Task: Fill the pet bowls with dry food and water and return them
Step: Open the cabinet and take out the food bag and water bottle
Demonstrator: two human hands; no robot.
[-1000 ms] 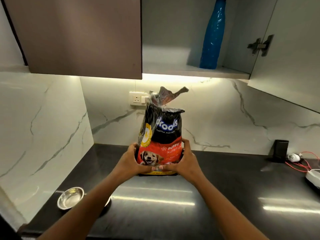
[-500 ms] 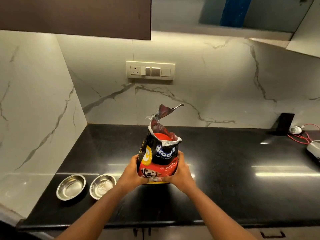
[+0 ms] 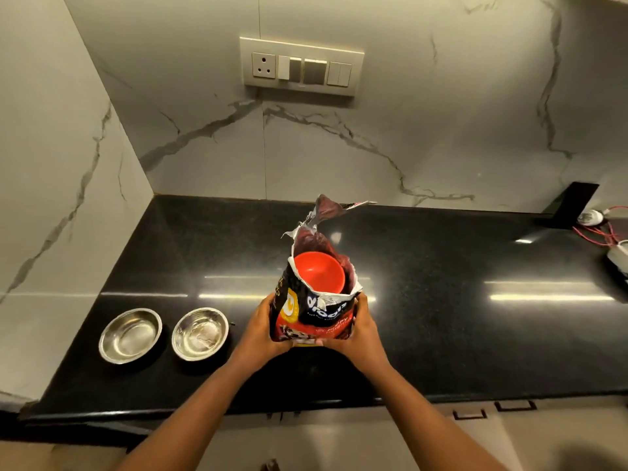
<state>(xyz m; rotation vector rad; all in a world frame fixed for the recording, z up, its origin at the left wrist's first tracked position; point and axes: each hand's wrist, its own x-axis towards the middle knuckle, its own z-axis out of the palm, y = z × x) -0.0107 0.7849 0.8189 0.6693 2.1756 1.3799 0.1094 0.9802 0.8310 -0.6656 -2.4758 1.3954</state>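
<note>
While upright, food bag (image 3: pixel 314 317) — between both hands' fingers (image 3: pixel 356 326) | base seemingly on counter (image 3: pixel 475 334)

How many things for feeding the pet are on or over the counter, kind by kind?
Steel bowls: 2 (left bowl, right bowl)
Food bag: 1 (bag, held by left hand and right hand)
Red scoop bowl inside the bag: 1 (red bowl)
Total: 4

The food bag (image 3: pixel 314 311) I held bore the brand "Drools" in white letters on its dark band. Below, on the red panel, "PUPPY NUTRITION" was partly legible. Smaller print was unreadable.
</note>
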